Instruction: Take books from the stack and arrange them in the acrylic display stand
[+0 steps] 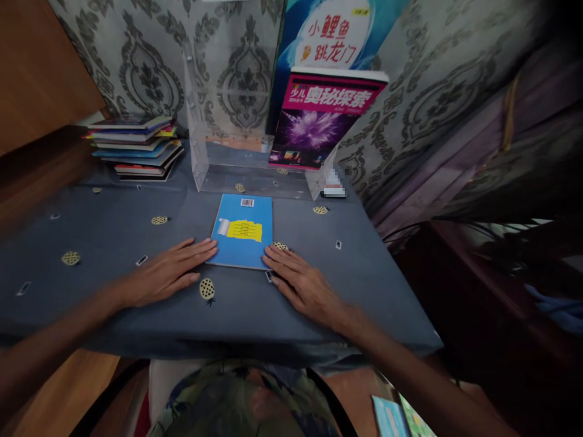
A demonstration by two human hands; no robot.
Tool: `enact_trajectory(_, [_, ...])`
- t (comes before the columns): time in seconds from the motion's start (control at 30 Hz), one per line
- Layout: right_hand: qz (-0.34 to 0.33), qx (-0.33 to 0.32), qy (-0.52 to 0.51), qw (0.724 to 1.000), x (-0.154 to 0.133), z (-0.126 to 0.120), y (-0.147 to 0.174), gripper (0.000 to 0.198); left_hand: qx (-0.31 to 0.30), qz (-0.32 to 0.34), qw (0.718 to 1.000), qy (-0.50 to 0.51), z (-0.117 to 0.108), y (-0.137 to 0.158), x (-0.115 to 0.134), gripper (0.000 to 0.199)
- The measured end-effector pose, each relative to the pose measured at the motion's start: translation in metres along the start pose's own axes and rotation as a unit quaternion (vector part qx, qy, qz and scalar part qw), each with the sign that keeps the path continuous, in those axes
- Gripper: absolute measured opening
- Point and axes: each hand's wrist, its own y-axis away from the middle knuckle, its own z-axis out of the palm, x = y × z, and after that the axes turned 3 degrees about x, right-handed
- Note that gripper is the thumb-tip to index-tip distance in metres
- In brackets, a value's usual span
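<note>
A blue book [241, 252] lies flat on the table, showing a barcode near its far edge and a yellow patch with small print. My left hand [168, 272] rests palm down at its left edge, fingers stretched out, with the fingertips on or against the cover's lower left. On the other side, my right hand [303, 280] also lies flat, its fingertips at the lower right corner of the book. Neither hand is wrapped round anything. Beyond the book stands a clear acrylic rack [255, 182], with a purple and pink book [314, 130] leaning in its right part.
Behind the purple book rises a taller blue book [291, 36]. A stack of several books [141, 149] sits at the back left. A small pixelated object [334, 182] is right of the rack. The cloth-covered table [364, 279] ends near my body. Books [392, 416] lie below, lower right.
</note>
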Motion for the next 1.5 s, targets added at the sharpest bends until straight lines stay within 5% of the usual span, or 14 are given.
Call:
enact_trajectory(0.27, [0.05,0.014,-0.112,0.992,0.002,-0.009,0.001,0.052,-0.003,0.033,0.999,-0.02,-0.005,0.002,0.009,0.056])
enact_trajectory(0.7, [0.068,0.024,-0.154,0.985,0.001,-0.012,0.0,0.054,-0.052,0.146,0.988,-0.025,0.011,-0.074,0.051,0.061])
enact_trajectory(0.9, [0.06,0.035,-0.139,0.988,0.002,-0.011,0.003,0.054,-0.045,0.155,0.987,-0.016,0.016,-0.084,0.057,0.062])
enact_trajectory(1.33, [0.041,0.011,-0.085,0.995,0.0,-0.012,0.004,0.051,0.0,0.04,0.999,-0.032,-0.006,-0.076,-0.002,0.057])
enact_trajectory(1.5, [0.035,0.002,-0.078,0.996,0.0,-0.011,0.004,0.047,0.003,0.037,0.999,-0.038,-0.004,-0.084,-0.006,0.056])
